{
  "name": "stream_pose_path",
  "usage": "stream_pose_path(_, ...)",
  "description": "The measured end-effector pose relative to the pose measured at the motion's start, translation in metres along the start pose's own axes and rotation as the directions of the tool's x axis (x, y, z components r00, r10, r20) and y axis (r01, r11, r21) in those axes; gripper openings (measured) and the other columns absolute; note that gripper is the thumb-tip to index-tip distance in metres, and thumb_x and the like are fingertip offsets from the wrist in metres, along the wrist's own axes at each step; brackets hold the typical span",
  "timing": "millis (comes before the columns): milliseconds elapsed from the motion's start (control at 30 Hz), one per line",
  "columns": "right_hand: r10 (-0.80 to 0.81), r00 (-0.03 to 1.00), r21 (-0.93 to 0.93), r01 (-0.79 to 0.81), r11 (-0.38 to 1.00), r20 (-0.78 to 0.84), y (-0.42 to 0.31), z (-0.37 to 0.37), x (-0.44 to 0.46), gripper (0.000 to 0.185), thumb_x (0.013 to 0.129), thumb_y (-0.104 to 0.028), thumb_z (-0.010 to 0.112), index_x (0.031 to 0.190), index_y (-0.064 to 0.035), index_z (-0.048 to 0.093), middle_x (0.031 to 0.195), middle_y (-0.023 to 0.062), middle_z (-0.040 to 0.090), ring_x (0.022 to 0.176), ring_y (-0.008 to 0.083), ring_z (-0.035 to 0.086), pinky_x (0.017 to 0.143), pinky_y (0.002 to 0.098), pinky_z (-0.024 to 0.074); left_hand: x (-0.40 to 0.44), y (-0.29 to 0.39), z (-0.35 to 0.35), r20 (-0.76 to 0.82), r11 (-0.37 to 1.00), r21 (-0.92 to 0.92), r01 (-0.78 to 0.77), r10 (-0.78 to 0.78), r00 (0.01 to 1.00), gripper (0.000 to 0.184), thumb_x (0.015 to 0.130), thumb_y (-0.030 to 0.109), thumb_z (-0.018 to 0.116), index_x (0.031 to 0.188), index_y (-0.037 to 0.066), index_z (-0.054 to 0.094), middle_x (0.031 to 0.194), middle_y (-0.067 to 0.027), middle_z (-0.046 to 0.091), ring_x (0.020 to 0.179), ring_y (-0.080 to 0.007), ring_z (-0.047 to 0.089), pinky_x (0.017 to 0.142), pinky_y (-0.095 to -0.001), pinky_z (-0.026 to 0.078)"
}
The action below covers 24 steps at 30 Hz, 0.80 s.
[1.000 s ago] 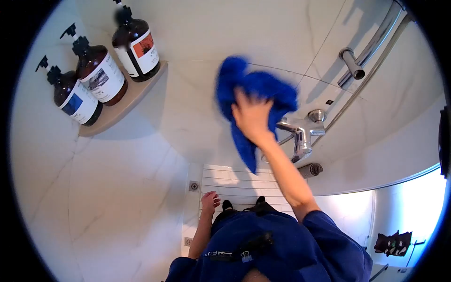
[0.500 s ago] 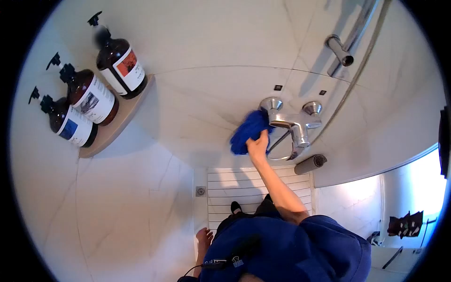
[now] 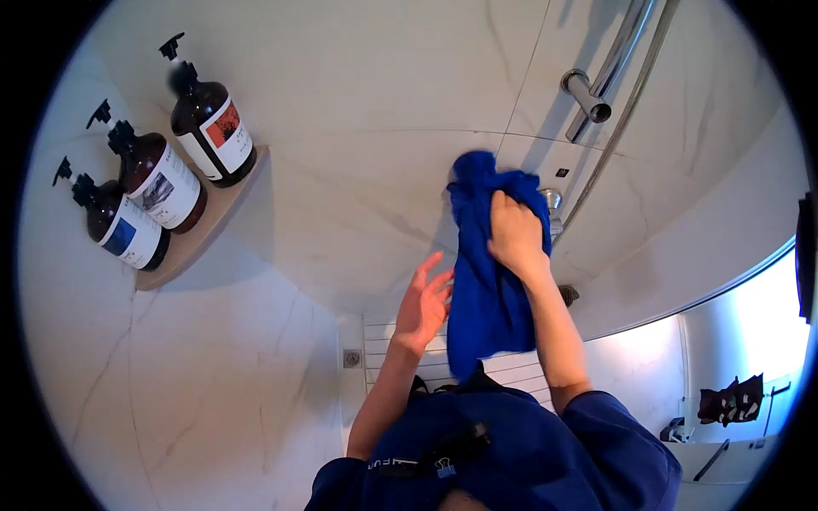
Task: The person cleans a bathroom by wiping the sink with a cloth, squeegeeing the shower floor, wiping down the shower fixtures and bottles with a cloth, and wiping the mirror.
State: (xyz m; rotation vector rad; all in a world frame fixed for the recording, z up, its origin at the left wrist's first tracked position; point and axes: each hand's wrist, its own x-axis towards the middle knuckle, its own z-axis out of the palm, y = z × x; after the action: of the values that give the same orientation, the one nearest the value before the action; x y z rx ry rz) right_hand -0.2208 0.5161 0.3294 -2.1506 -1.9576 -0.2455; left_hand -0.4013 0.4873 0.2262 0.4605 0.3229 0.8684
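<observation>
A blue cloth hangs unfolded in front of the marble-look wall, draped over most of the chrome shower tap. My right hand grips the cloth near its upper part, fingers curled into the fabric at the tap. Just left of the cloth, my left hand is raised with its fingers apart, holding nothing. Whether its fingertips touch the cloth's edge I cannot tell. Only the tap's right end shows; its spout and lever are hidden.
Three brown pump bottles stand on a corner shelf at the upper left. A chrome rail and a shower hose run up the right. Below lie a slatted floor mat and a small drain.
The bunched cloth beside the tap is now spread out and hanging over it. My right hand has moved up and right with it. My left hand has come up into view beside the cloth.
</observation>
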Motion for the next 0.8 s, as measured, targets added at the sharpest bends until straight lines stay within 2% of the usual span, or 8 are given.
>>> stream_pose_path(167,-0.247,0.969,0.309,0.226,0.924,0.029,0.043,-0.002,0.036,0.023,0.061,-0.015,0.06,0.066,0.007,0.055,0.07,0.0281,0.057,0.071,0.041,0.058,0.062,0.0445,0.0471,0.065,-0.021,0.02,-0.041,0.958,0.274,0.08,-0.072,0.997,0.047,0.089,0.02,0.053,0.132,0.008,0.036,0.121,-0.0109,0.051,0.106,-0.0176,0.052,0.085,-0.0326,0.045)
stream_pose_path(333,-0.208,0.978,0.58,0.181,0.794,-0.02,0.061,0.006,0.042,0.021,0.061,-0.009,0.055,0.077,0.0044,0.06,0.077,0.0248,0.059,0.072,0.0412,0.058,0.063,0.045,0.0452,0.1,-0.012,0.024,-0.047,0.86,0.505,-0.073,0.112,0.993,0.026,0.081,-0.001,0.058,0.107,-0.001,0.055,0.094,-0.0074,0.063,0.085,-0.0129,0.059,0.078,-0.0251,0.047)
stream_pose_path(433,-0.226,0.94,0.176,0.275,0.945,-0.255,0.026,0.004,0.015,0.037,0.062,-0.011,0.063,0.098,-0.0035,0.054,0.084,0.017,0.06,0.082,0.0345,0.059,0.067,0.0438,0.0476,0.103,0.004,0.002,-0.063,0.563,0.806,-0.182,0.388,0.92,0.017,0.077,-0.001,0.06,0.094,0.001,0.063,0.081,-0.0078,0.065,0.074,-0.0149,0.061,0.066,-0.027,0.049)
stream_pose_path(500,-0.319,0.942,-0.058,0.314,0.947,-0.104,-0.009,-0.017,-0.005,0.052,0.066,-0.024,0.071,0.11,-0.0106,0.049,0.1,0.0161,0.053,0.092,0.0347,0.054,0.069,0.0422,0.0465,0.107,0.005,-0.014,-0.083,0.412,0.9,-0.143,0.484,0.871,0.021,0.072,-0.002,0.062,0.093,0.001,0.064,0.077,-0.009,0.065,0.071,-0.0182,0.062,0.064,-0.0306,0.05)
stream_pose_path(567,-0.408,0.886,-0.056,0.406,0.912,-0.22,-0.009,0.004,-0.002,0.048,0.065,-0.03,0.073,0.106,-0.0103,0.056,0.097,0.017,0.052,0.088,0.0361,0.055,0.071,0.0432,0.0465,0.112,0.013,-0.015,0.394,-0.23,0.91,-0.346,0.741,0.543,0.026,0.072,0.003,0.056,0.097,0.001,0.062,0.089,-0.0235,0.062,0.083,-0.0402,0.058,0.074,-0.0433,0.046)
stream_pose_path(667,-0.381,0.9,0.393,0.435,0.81,-0.212,0.024,0.006,0.027,0.04,0.064,-0.032,0.075,0.091,-0.0055,0.062,0.088,0.0154,0.053,0.083,0.0329,0.055,0.07,0.0423,0.0466,0.107,0.011,0.017,0.472,-0.289,0.875,-0.389,0.688,0.551,0.026,0.073,0.005,0.059,0.099,0.0,0.059,0.092,-0.0216,0.061,0.082,-0.0386,0.058,0.075,-0.0425,0.045)
stream_pose_path(700,-0.275,0.941,0.417,0.334,0.845,-0.198,0.029,-0.008,0.025,0.038,0.065,-0.03,0.075,0.089,-0.0045,0.061,0.085,0.0146,0.053,0.082,0.0319,0.055,0.068,0.0407,0.0461,0.101,0.011,0.029,0.169,-0.011,0.973,-0.231,0.716,0.677,0.027,0.075,0.005,0.06,0.101,0.0,0.056,0.093,-0.0194,0.059,0.082,-0.0364,0.058,0.075,-0.0414,0.046)
stream_pose_path(800,-0.059,0.8,0.288,0.282,0.915,-0.597,0.065,-0.014,0.013,0.035,0.058,-0.01,0.071,0.09,-0.004,0.057,0.082,0.0147,0.051,0.079,0.034,0.053,0.067,0.0416,0.0453,0.075,0.012,0.086,0.08,0.151,0.946,-0.286,0.747,0.659,0.027,0.076,0.005,0.06,0.102,0.0,0.056,0.094,-0.017,0.057,0.084,-0.0333,0.057,0.076,-0.0399,0.046)
